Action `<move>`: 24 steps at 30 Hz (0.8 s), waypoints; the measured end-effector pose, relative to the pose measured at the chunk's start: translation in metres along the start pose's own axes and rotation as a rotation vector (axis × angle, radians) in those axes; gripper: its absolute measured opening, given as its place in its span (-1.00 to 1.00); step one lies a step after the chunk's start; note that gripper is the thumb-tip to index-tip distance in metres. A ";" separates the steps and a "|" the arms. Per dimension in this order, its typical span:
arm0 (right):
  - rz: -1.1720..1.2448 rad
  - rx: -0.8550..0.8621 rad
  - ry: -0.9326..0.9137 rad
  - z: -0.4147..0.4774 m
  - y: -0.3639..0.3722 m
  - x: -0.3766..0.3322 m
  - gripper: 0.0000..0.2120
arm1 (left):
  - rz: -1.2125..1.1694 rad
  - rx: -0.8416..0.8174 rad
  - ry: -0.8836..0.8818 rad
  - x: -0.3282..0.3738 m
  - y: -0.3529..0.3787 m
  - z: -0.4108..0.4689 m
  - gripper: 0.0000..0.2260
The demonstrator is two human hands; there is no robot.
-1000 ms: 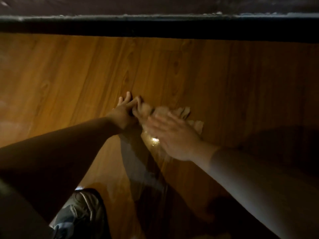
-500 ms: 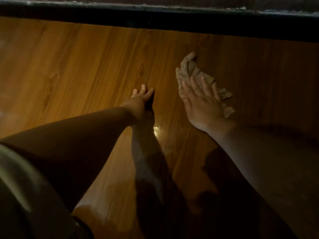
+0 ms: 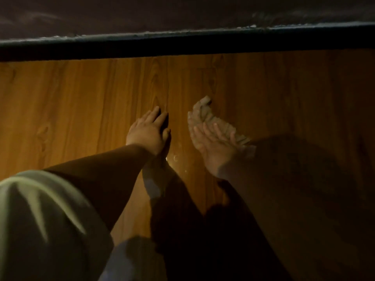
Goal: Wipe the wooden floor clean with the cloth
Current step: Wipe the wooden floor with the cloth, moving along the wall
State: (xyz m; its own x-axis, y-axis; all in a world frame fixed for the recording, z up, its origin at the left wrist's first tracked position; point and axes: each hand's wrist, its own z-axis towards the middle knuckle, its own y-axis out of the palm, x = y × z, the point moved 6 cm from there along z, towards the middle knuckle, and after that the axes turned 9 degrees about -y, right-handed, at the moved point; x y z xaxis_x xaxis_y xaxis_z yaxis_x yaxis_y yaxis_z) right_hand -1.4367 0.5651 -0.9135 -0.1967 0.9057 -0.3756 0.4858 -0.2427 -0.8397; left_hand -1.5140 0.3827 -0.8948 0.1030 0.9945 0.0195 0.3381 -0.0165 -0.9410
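Under the right hand [image 3: 215,142] I see the cloth [image 3: 205,115], a crumpled tan rag. The fingers lie straight and close together across its near part, pressing it onto the wooden floor [image 3: 81,102] rather than curling round it. The rag's bunched end pokes out beyond the fingertips, and a ragged edge shows just to the right of the hand. Just to the left, apart from the cloth, the left hand [image 3: 149,132] rests palm-down on the boards with fingers straight and slightly spread, holding nothing. Between the two hands, nearer the wrists, a few small wet glints [image 3: 175,158] catch the light. Beyond both hands the boards run up to a dark ledge [image 3: 182,44] that crosses my whole view. Back from the left hand, the bare forearm leads to pale fabric [image 3: 40,220] in the lower left corner. To the right of the right hand the floor falls into deep shadow, and I cannot make out detail there.
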 end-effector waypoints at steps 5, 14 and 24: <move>0.075 -0.087 0.091 -0.019 0.023 -0.044 -0.31 | -0.073 -0.089 0.027 0.004 -0.010 0.008 -0.50; -0.017 0.108 -0.008 0.001 0.008 -0.033 -0.44 | 0.004 0.065 -0.140 -0.038 -0.016 0.068 -0.39; -0.178 0.337 0.082 0.150 -0.092 0.038 -0.40 | -0.086 0.165 -0.199 -0.072 -0.007 0.074 -0.32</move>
State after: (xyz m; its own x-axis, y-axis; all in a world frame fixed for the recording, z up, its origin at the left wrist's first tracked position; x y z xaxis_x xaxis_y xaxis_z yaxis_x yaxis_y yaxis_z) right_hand -1.6166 0.5695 -0.9095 -0.1773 0.9654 -0.1910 0.1406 -0.1672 -0.9758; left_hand -1.5933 0.3191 -0.9150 -0.1112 0.9925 0.0506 0.1791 0.0701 -0.9813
